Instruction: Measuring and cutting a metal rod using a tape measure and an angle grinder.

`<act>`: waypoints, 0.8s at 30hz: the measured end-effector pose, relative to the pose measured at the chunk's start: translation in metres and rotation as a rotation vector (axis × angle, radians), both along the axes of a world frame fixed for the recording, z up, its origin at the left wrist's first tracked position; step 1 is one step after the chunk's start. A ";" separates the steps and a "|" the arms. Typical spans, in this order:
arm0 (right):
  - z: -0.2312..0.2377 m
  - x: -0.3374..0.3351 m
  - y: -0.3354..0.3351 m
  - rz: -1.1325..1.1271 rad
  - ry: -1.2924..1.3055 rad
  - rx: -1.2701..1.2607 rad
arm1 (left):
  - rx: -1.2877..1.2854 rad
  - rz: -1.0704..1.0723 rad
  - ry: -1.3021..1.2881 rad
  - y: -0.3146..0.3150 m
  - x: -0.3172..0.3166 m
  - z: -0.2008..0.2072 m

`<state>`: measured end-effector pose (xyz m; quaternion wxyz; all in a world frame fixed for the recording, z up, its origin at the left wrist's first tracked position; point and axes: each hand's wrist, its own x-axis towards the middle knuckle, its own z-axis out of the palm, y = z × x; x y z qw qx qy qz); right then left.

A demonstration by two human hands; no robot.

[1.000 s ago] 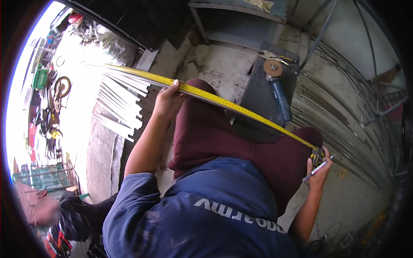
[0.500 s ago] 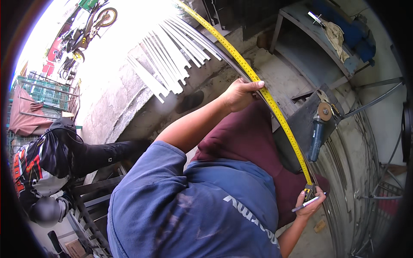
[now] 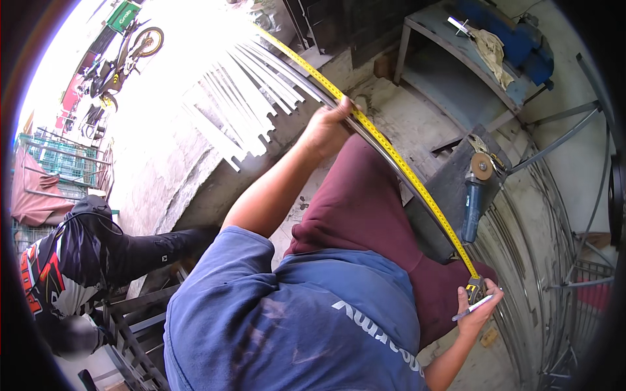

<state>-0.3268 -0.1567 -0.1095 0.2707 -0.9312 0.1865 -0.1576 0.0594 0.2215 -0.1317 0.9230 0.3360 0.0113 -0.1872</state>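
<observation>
Yellow tape blade [image 3: 423,194]: runs diagonally over your thighs, alongside a grey metal tube [image 3: 316,90], from near your right knee up into the glare.
Tape case [image 3: 475,287]: at the blade's lower end, over your right thigh.
Left hand [image 3: 329,128]: your thumb presses the blade, fingers curled beneath around the tube.
Right hand [image 3: 475,313]: your fingers grasp the case and also a slim white pen [image 3: 471,308].
Slip risk: the blade could slide or twist off the tube if your left thumb eases; sharing your right grip with the pen could let the case shift.
Reading risk: the far end is washed out, so you cannot confirm from here where the blade's tip sits; a bowed blade would likely mislead you.
Pale metal strips [image 3: 244,107]: fanned out just left of the blade's far stretch, where a sideways swing might snag.
Angle grinder [image 3: 472,202]: on a dark board [image 3: 427,221] beyond your lap, near the blade, its disc exposed.
Long rods [image 3: 515,247]: on the floor to your right, crowding that side.
Steel workbench [image 3: 456,72]: ahead, bearing a crumpled cloth [image 3: 492,55].
Co-worker's leg [image 3: 150,251]: black-clad, off to your left.
</observation>
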 end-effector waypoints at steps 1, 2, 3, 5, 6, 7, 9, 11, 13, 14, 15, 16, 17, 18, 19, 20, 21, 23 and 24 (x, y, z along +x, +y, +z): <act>0.004 0.001 -0.003 -0.004 0.043 0.020 | 0.023 0.091 0.005 0.008 0.012 0.000; 0.004 0.003 -0.006 -0.006 0.043 0.019 | 0.046 0.182 0.011 0.016 0.025 0.000; 0.003 0.005 -0.010 0.000 0.030 -0.020 | 0.015 0.197 0.025 0.025 0.037 0.000; 0.001 0.012 -0.012 0.015 0.000 -0.080 | 0.001 0.214 0.012 0.040 0.056 0.002; 0.000 0.015 -0.012 0.007 0.001 -0.082 | -0.001 0.236 0.009 0.040 0.062 0.006; 0.001 0.020 -0.010 -0.033 -0.018 -0.072 | 0.000 0.231 -0.002 0.047 0.069 0.007; 0.006 0.036 -0.001 -0.074 -0.037 -0.061 | -0.012 0.228 -0.015 0.066 0.089 0.001; 0.017 0.055 0.019 -0.175 -0.096 -0.034 | -0.036 0.251 -0.035 0.081 0.104 0.000; 0.021 0.065 0.023 -0.166 -0.098 -0.159 | -0.034 0.285 -0.015 0.085 0.114 0.002; 0.023 0.069 0.025 -0.154 -0.099 -0.283 | -0.031 0.321 0.005 0.085 0.117 0.002; 0.025 0.073 0.028 -0.165 -0.125 -0.277 | -0.012 0.331 0.016 0.084 0.118 0.003; 0.025 0.074 0.029 -0.166 -0.127 -0.277 | -0.012 0.330 0.014 0.084 0.119 0.004; 0.025 0.075 0.029 -0.182 -0.116 -0.289 | -0.010 0.309 0.002 0.085 0.120 0.005; 0.025 0.075 0.030 -0.198 -0.106 -0.300 | -0.008 0.288 -0.010 0.086 0.121 0.006; 0.025 0.076 0.030 -0.198 -0.107 -0.300 | -0.008 0.288 -0.011 0.087 0.121 0.007; 0.024 0.076 0.031 -0.208 -0.121 -0.285 | -0.004 0.283 -0.005 0.088 0.121 0.007; 0.024 0.076 0.031 -0.218 -0.135 -0.270 | -0.001 0.278 0.002 0.088 0.122 0.007; 0.023 0.075 0.030 -0.220 -0.143 -0.282 | 0.009 0.286 0.000 0.090 0.122 0.006; 0.024 0.075 0.030 -0.223 -0.147 -0.295 | 0.018 0.291 0.002 0.088 0.120 0.008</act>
